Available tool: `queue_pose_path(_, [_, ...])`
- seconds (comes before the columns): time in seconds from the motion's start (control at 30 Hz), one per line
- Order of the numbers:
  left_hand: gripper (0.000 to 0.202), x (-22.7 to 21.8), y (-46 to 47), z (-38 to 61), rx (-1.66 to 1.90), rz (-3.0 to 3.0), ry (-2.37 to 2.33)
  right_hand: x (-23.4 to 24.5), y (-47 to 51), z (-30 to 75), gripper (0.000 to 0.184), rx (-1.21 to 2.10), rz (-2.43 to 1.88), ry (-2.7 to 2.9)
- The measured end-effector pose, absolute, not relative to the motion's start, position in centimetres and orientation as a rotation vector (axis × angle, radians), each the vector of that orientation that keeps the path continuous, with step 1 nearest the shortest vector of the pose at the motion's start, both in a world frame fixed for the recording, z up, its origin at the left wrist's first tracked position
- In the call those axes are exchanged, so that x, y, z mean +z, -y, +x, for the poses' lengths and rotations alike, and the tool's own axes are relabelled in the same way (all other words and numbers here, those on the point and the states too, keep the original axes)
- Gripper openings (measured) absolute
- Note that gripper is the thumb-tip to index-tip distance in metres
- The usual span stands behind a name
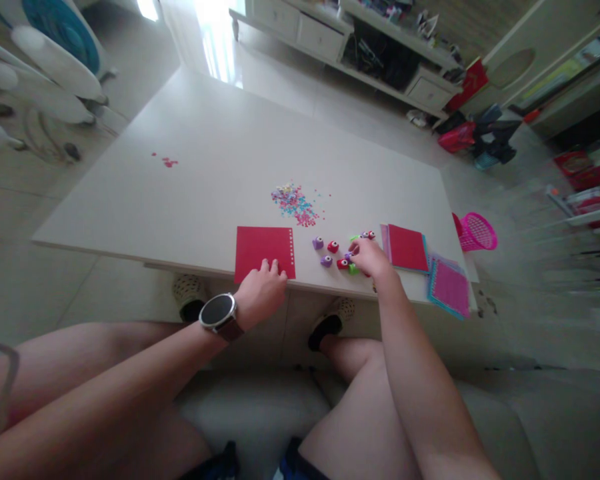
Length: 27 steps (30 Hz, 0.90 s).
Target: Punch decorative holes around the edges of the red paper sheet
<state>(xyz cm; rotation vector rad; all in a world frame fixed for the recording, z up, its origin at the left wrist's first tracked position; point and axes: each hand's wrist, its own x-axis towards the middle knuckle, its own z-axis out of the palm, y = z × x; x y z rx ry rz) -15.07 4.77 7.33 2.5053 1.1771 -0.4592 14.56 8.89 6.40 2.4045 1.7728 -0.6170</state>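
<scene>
A square of red paper [264,245] lies at the table's front edge, a row of small punched holes down its right side. Fingers spread on its lower right part, my left hand [263,290] rests flat and wears a watch. To the right stands a group of small craft punches in purple, red and green, among them a purple punch [319,243] and a red punch [333,247]. My right hand [371,257] is among them, thumb and fingers closed around a small purple punch [349,256]; the hand partly hides the punches behind it.
Punched confetti [296,203] is heaped mid-table, with a few red bits [169,162] farther left. A red-topped paper stack [408,249] and pink and blue punched sheets [449,287] lie at the right end. A pink basket [480,232] stands beyond the white table [220,140].
</scene>
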Motion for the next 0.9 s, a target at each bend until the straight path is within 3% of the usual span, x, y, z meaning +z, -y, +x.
queue_pose_path(0.3, [0.044, 7.4, -4.7, -15.0, -0.428, 2.480, -1.199, 7.2, -9.1, 13.3, 0.023, -0.708, 2.420, -1.793])
queue_pose_path(0.53, [0.044, 7.0, -4.7, -15.1, -0.416, 2.493, -1.187, 7.4, -9.1, 14.9, 0.030, -0.534, 2.498, -1.896])
queue_pose_path(0.9, [0.044, 7.2, -4.6, -15.0, -0.432, 2.500, -1.186, 6.7, -8.6, 16.3, 0.028, -0.744, 2.355, -1.682])
